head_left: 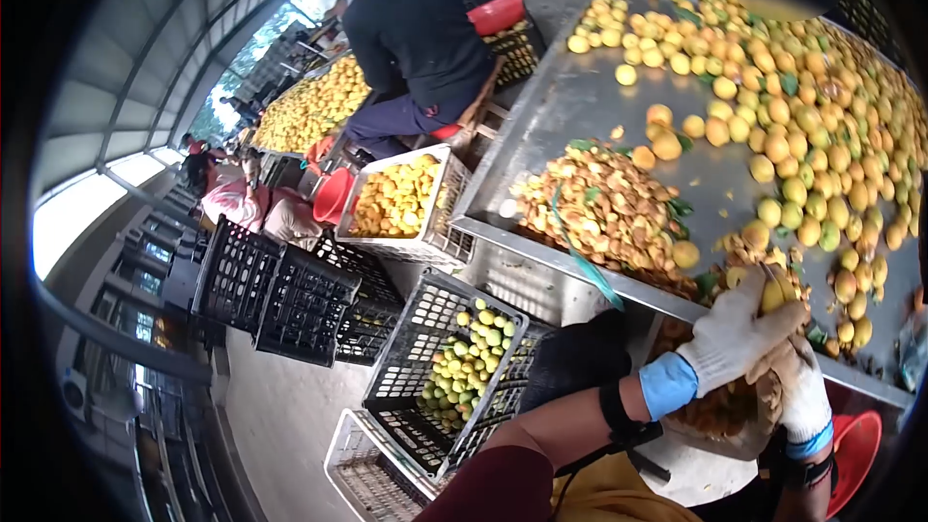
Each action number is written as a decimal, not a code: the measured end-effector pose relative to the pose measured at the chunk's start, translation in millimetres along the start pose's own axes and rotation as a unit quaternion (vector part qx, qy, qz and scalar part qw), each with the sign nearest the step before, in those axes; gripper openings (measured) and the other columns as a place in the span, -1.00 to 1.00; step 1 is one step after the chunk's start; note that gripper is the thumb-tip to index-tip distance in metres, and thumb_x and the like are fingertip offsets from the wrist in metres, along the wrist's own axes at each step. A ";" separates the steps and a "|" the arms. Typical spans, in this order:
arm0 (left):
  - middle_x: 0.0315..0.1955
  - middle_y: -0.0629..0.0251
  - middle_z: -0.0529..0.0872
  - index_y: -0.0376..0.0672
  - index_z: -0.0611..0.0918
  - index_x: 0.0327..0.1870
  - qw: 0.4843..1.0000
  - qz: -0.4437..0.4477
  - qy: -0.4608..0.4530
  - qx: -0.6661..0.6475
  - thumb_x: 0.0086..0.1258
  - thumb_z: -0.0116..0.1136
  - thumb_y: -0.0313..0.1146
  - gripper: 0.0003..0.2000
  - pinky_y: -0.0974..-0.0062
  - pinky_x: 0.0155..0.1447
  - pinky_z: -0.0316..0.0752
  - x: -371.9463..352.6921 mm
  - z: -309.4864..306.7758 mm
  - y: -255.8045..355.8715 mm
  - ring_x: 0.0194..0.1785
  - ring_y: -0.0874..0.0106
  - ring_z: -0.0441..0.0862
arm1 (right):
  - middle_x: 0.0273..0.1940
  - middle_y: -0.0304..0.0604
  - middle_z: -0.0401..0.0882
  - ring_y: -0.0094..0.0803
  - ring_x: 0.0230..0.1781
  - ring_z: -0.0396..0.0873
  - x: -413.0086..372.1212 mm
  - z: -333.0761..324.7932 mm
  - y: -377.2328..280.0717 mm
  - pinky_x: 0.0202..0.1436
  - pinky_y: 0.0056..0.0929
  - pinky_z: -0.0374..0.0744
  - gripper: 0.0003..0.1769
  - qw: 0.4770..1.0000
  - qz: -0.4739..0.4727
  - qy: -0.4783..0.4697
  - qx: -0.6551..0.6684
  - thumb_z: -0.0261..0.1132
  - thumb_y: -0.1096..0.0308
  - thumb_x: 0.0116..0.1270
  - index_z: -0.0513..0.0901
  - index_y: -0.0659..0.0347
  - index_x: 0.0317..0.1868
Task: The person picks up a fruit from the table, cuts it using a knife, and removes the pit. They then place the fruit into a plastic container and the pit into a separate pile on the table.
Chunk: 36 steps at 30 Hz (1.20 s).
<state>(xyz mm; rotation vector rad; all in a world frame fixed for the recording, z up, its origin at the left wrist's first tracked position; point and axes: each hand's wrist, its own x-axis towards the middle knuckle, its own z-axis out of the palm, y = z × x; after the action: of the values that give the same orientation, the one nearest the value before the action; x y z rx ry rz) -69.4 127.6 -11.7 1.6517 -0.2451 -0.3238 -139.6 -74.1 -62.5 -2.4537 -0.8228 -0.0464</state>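
Both my hands wear off-white work gloves and meet at the near edge of the metal table. My left hand (pixel 737 331), with a blue cuff, has its fingers closed round a yellow apricot (pixel 772 294). Just below and against it, my right hand (pixel 798 389) is curled; its glove is stained brown, and what its fingers hold is hidden. Beneath the hands sits a container of orange-brown fruit pieces (pixel 710 416), partly covered by my wrists. Whole apricots (pixel 822 174) spread over the table beyond, and a heap of orange-brown pieces (pixel 604 208) lies left of my hands.
The metal table's raised rim (pixel 541 244) runs close before me. A black crate of greenish fruit (pixel 387 396) and a white crate of apricots (pixel 443 195) stand left. A red basin (pixel 855 459) is low right. A person in dark clothes (pixel 420 34) sits beyond.
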 end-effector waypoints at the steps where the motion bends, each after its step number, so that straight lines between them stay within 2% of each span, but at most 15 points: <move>1: -0.27 0.01 0.77 -0.34 0.55 0.17 0.999 0.026 0.026 0.036 0.47 0.33 -0.05 -0.49 0.20 -0.14 0.68 -1.5 -1.2 -1.1 -0.19 0.13 0.81 | -0.04 -0.12 0.71 -0.35 0.06 0.65 -2.8 8.4 -3.1 0.15 -0.38 0.63 -0.66 0.954 0.160 0.080 0.241 0.20 0.40 0.55 0.51 0.28 0.26; 2: -0.29 -0.04 0.77 -0.33 0.55 0.18 0.995 0.047 0.049 0.071 0.47 0.31 -0.02 -0.47 0.14 -0.13 0.68 -2.7 -3.8 0.2 -0.20 0.02 0.81 | -0.05 -0.13 0.71 -0.28 0.21 0.60 -1.8 14.3 -6.8 0.30 -0.28 0.57 -0.65 0.819 0.307 0.143 0.463 0.31 0.32 0.51 0.56 0.28 0.20; 4: -0.25 -0.11 0.77 -0.34 0.54 0.21 0.990 0.064 0.073 0.105 0.47 0.30 0.04 -0.41 0.07 -0.11 0.68 -4.0 -10.0 0.7 -0.15 -0.08 0.79 | -0.10 -0.14 0.68 -0.41 0.01 0.67 2.1 10.6 -13.9 0.02 -0.38 0.67 -0.63 0.851 0.368 0.138 0.347 0.27 0.27 0.58 0.54 0.30 0.25; 5: -0.25 -0.12 0.77 -0.35 0.54 0.22 0.981 0.084 0.086 0.152 0.47 0.29 0.07 -0.39 0.06 -0.11 0.68 -5.1 -13.8 0.2 -0.16 -0.09 0.78 | -0.12 -0.17 0.65 -0.54 -0.25 0.67 42.3 -30.1 -68.8 -0.33 -0.55 0.62 -0.55 0.838 0.420 0.080 0.339 0.26 0.22 0.62 0.50 0.31 0.35; 9: -0.26 -0.14 0.76 -0.36 0.54 0.18 0.969 0.093 0.092 0.211 0.47 0.26 0.16 -0.35 0.03 -0.11 0.66 -8.6 -24.2 5.2 -0.17 -0.11 0.77 | -0.14 -0.15 0.65 -0.59 -0.41 0.62 52.0 -20.0 -75.5 -0.51 -0.62 0.53 -0.46 0.880 0.355 0.174 0.265 0.28 0.20 0.60 0.46 0.33 0.43; 12: -0.28 -0.14 0.75 -0.37 0.53 0.13 0.967 0.085 0.099 0.219 0.47 0.24 0.18 -0.35 0.03 -0.13 0.66 -9.2 -29.1 6.0 -0.19 -0.09 0.77 | 0.03 -0.04 0.72 -0.49 -0.30 0.67 58.8 -19.3 -57.9 -0.36 -0.57 0.62 -0.43 0.944 0.173 0.220 0.176 0.28 0.30 0.55 0.44 0.35 0.47; 13: -0.31 -0.12 0.75 -0.37 0.54 0.08 0.968 0.075 0.089 0.221 0.47 0.23 0.19 -0.36 0.04 -0.16 0.66 -8.7 -30.1 7.5 -0.21 -0.09 0.77 | 0.44 0.14 0.49 -0.16 0.39 0.53 69.4 -44.7 -81.0 0.50 -0.29 0.44 -0.34 0.934 0.240 0.114 0.240 0.23 0.44 0.55 0.24 0.46 0.56; 17: -0.42 -0.07 0.74 -0.35 0.56 -0.10 0.959 0.063 0.097 0.259 0.52 0.19 0.14 -0.44 0.04 -0.21 0.65 -9.5 -30.4 10.0 -0.30 -0.07 0.75 | 0.47 0.11 0.45 -0.16 0.40 0.52 51.4 -12.5 -51.3 0.52 -0.26 0.41 -0.31 0.875 0.377 0.107 0.286 0.20 0.43 0.56 0.18 0.44 0.59; 20: -0.41 -0.08 0.73 -0.35 0.55 -0.11 0.974 0.035 0.060 0.217 0.52 0.19 0.11 -0.46 0.05 -0.20 0.64 -10.6 -37.5 17.8 -0.29 -0.07 0.75 | 0.40 0.02 0.49 -0.29 0.22 0.62 49.3 1.8 -36.4 0.31 -0.37 0.58 -0.28 0.875 0.237 0.156 0.393 0.21 0.31 0.60 0.14 0.38 0.61; 22: -0.42 -0.07 0.73 -0.33 0.54 -0.10 0.973 0.057 0.072 0.212 0.52 0.19 0.12 -0.47 0.06 -0.20 0.64 -9.8 -36.2 9.1 -0.29 -0.06 0.75 | 0.21 0.05 0.60 -0.53 -0.36 0.62 57.3 -10.0 -56.8 -0.46 -0.62 0.57 -0.38 0.811 0.351 0.132 0.449 0.10 0.48 0.57 0.22 0.32 0.59; 26: -0.41 -0.07 0.74 -0.30 0.54 -0.09 0.971 0.093 0.097 0.200 0.54 0.20 0.04 -0.54 0.09 -0.18 0.64 -11.9 -35.5 0.9 -0.27 -0.05 0.76 | 0.17 0.03 0.60 -0.51 -0.36 0.63 54.1 5.4 -41.7 -0.43 -0.60 0.60 -0.40 0.788 0.289 0.155 0.521 0.09 0.49 0.58 0.24 0.32 0.58; 29: -0.35 -0.10 0.75 -0.32 0.58 0.07 0.983 0.088 0.082 0.139 0.55 0.19 -0.07 -0.58 0.14 -0.12 0.64 -13.4 -36.2 -1.5 -0.20 -0.06 0.77 | -0.01 -0.23 0.66 -0.70 -0.40 0.55 53.0 4.6 -44.7 -0.42 -0.75 0.47 -0.28 0.805 0.311 0.150 0.483 0.27 0.17 0.58 0.26 0.31 0.59; 31: -0.31 -0.14 0.75 -0.35 0.56 0.15 0.981 0.104 0.115 0.114 0.53 0.19 -0.09 -0.55 0.11 -0.09 0.64 -11.6 -27.4 -16.2 -0.18 -0.08 0.76 | 0.16 -0.02 0.62 -0.50 -0.37 0.64 41.1 22.0 -18.2 -0.42 -0.63 0.59 -0.39 0.770 0.277 0.172 0.549 0.16 0.44 0.60 0.25 0.29 0.59; 34: -0.25 -0.18 0.76 -0.36 0.52 0.29 0.986 0.076 0.134 0.058 0.51 0.17 -0.13 -0.49 0.10 -0.04 0.63 -22.4 -16.2 -21.2 -0.14 -0.08 0.76 | 0.08 -0.09 0.67 -0.56 -0.45 0.60 45.3 23.3 -25.2 -0.48 -0.68 0.54 -0.40 0.683 0.247 0.274 0.630 0.21 0.37 0.58 0.33 0.27 0.55; 36: -0.23 -0.19 0.76 -0.36 0.51 0.35 0.992 0.037 0.118 0.027 0.51 0.16 -0.15 -0.47 0.13 -0.01 0.63 -31.3 -14.7 -14.6 -0.12 -0.06 0.77 | -0.10 -0.21 0.68 -0.62 -0.51 0.55 37.5 0.6 -42.5 -0.51 -0.71 0.49 -0.47 0.734 0.228 0.227 0.597 0.26 0.29 0.57 0.45 0.23 0.46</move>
<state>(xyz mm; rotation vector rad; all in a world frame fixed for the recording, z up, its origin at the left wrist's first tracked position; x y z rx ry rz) -93.9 153.7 -22.8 1.7122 -0.1370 -0.0655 -133.3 -25.0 -34.8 -1.2198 0.0751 0.0548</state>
